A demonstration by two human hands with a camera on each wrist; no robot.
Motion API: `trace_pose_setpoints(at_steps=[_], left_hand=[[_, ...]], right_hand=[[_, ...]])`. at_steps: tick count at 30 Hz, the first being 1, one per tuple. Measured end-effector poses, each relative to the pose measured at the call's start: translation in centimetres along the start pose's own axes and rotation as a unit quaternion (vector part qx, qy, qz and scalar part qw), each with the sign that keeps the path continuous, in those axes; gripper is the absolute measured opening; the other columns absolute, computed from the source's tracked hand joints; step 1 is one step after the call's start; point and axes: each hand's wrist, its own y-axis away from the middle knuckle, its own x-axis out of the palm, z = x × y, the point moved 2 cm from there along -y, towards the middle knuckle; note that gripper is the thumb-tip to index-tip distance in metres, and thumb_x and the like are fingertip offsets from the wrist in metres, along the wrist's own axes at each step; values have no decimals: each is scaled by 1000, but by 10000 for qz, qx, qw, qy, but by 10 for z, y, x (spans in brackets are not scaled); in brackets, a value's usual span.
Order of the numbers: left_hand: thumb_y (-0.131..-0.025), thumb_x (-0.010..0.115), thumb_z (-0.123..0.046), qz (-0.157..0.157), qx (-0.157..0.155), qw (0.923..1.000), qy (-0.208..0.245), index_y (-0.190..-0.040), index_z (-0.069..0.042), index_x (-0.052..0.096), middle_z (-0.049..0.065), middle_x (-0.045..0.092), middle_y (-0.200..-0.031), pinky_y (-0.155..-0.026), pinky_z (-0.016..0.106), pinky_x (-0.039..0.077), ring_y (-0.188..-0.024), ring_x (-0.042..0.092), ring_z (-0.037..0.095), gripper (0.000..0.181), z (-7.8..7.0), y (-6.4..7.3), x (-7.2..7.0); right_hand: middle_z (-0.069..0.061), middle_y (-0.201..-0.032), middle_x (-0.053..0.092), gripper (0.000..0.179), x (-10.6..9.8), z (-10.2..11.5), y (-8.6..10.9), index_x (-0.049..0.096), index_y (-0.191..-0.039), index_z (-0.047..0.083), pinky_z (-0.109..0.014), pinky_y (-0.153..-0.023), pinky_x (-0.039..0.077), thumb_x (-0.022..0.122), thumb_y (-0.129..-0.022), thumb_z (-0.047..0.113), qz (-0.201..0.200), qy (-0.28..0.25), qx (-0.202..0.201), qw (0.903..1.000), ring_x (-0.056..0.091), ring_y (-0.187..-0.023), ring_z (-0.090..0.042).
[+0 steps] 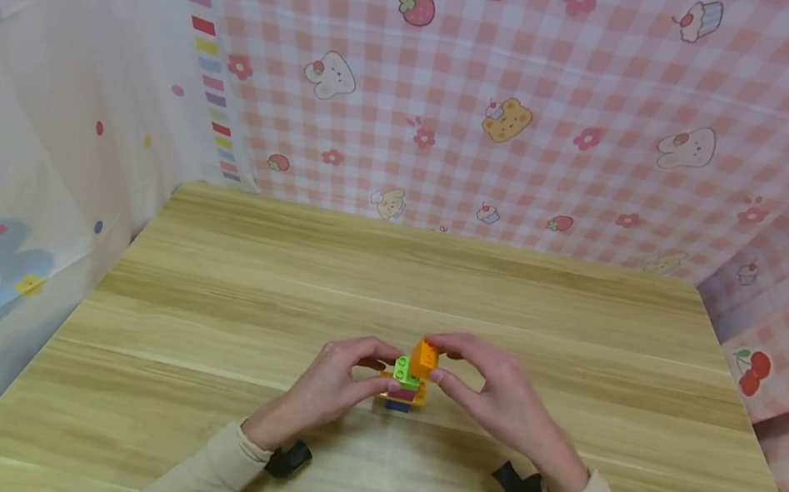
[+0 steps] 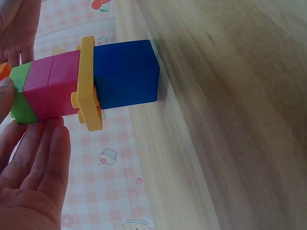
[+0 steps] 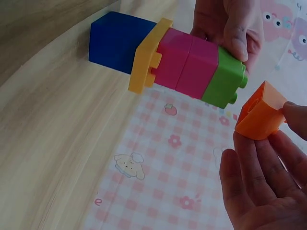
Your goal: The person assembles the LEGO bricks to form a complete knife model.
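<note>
On the table stands a stack of toy building bricks: a blue block (image 2: 127, 74) at the bottom, a wider yellow plate (image 2: 87, 76), two magenta bricks (image 3: 189, 62) and a green brick (image 3: 221, 79) on top. My left hand (image 1: 338, 377) grips the stack near its upper end, with thumb and fingers on opposite sides of the green brick. An orange brick (image 3: 263, 112) is pinched between the thumb and fingers of my right hand (image 1: 496, 386). In the right wrist view, a gap separates it from the green brick's studs, and its hollow underside faces them.
The wood-grain table (image 1: 271, 262) spreads around the stack. A pink checked cloth (image 1: 466, 63) hangs behind it, and a white printed curtain (image 1: 43, 104) hangs at the left. Black straps (image 1: 289, 460) show beside both wrists.
</note>
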Motion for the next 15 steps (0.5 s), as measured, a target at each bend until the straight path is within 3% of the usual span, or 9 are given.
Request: trace_pose_setpoints(at_steps=[8,15], left_hand=[[-89,80,-6,-18,91,9999,-58,-119,-3,70,9,75,-117,-92,34,60,-107,73,25,31,1,0,0],[-90,80,-7,-17,63,10000,-57,-118,-3,71,9,75,-117,-90,37,61,-105,73,26,29,2,0,0]], right_hand=[[-3,-128,71,39,7,1,-3,67,-132,7,-45,-94,59,77,-94,7,0,-35,-360,9993,69,-114,-21],[-4,-126,71,39,12,1,-7,68,-131,7,-42,-91,60,77,-93,6,46,70,-571,9983,69,-111,-20]])
